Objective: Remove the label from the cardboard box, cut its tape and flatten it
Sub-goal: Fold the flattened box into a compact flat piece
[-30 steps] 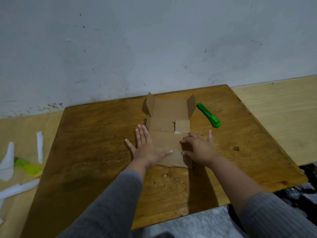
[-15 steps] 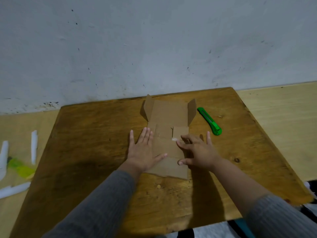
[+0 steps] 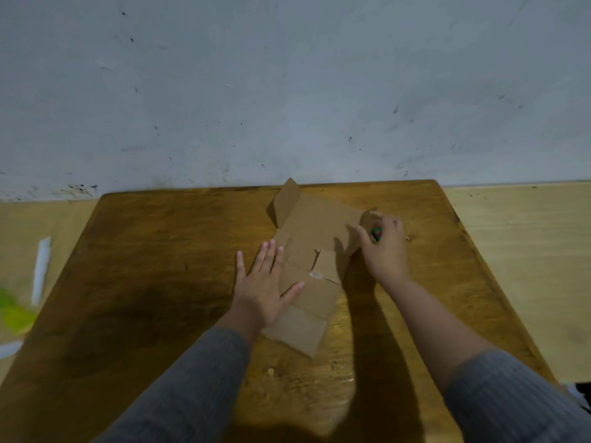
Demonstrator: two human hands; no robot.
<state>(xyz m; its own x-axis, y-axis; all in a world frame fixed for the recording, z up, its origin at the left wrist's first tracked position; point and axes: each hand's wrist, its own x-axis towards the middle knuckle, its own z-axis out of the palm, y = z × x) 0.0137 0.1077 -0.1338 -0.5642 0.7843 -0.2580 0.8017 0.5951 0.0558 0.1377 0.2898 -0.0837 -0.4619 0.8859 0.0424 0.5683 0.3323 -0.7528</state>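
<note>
The brown cardboard box [image 3: 319, 225] lies opened out and nearly flat on the wooden table [image 3: 160, 251]; its far left flap still stands up. A small white scrap [image 3: 316, 275] sticks near its middle. My left hand [image 3: 260, 282] presses flat on the box's left edge, fingers straight, thumb on the cardboard. My right hand [image 3: 387, 254] is at the box's far right flap, its fingers curled round the green utility knife [image 3: 376, 233]. Only a sliver of green shows between thumb and fingers. The image is blurred.
A white strip [image 3: 43, 270] and a yellow-green object [image 3: 12, 311] lie on the floor left of the table. A grey wall stands right behind the table's far edge. Light wooden floor lies to the right.
My right hand left the middle of the box and moved forward and right onto the green knife, closing round it. My left hand stays pressed on the box. The camera tilted down.
</note>
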